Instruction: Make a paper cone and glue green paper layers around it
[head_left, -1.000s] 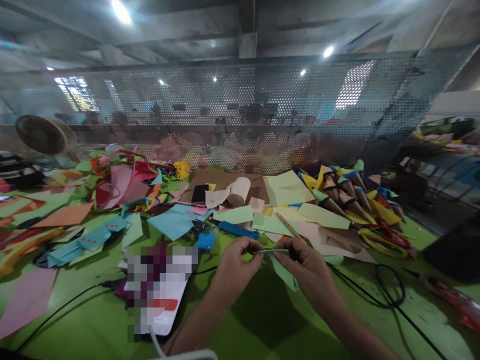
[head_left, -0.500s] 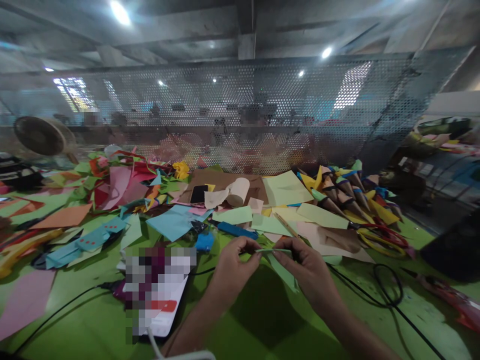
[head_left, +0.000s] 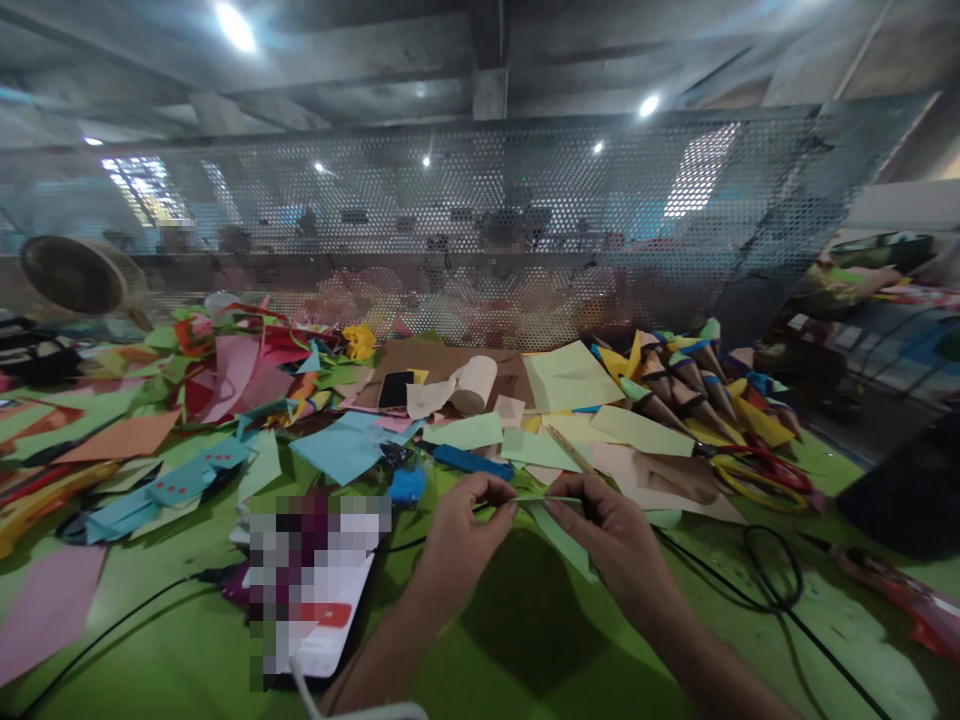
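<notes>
A strip of light green paper (head_left: 564, 535) is held between my two hands above the green table. My left hand (head_left: 466, 525) pinches its left end between thumb and fingertips. Further right, my right hand (head_left: 611, 525) has thumb and fingers closed on the paper's folded upper edge, and a flap hangs down beneath. Just behind the hands lie a dark blue strip (head_left: 472, 461) and a crumpled bright blue piece (head_left: 408, 485). Parts of the paper are hidden by my fingers.
A phone (head_left: 330, 610) with a cable lies left of my hands. Scissors (head_left: 761, 480) with red and yellow handles and a black cable (head_left: 780, 590) are to the right. Behind are a paper roll (head_left: 475, 383), loose coloured sheets, cone-shaped pieces (head_left: 690, 385) and a perforated metal screen (head_left: 450, 230).
Both hands keep their grip on the green paper. My left hand has shifted slightly left, its fingertips a little apart from their earlier place; the whole view has moved very slightly.
</notes>
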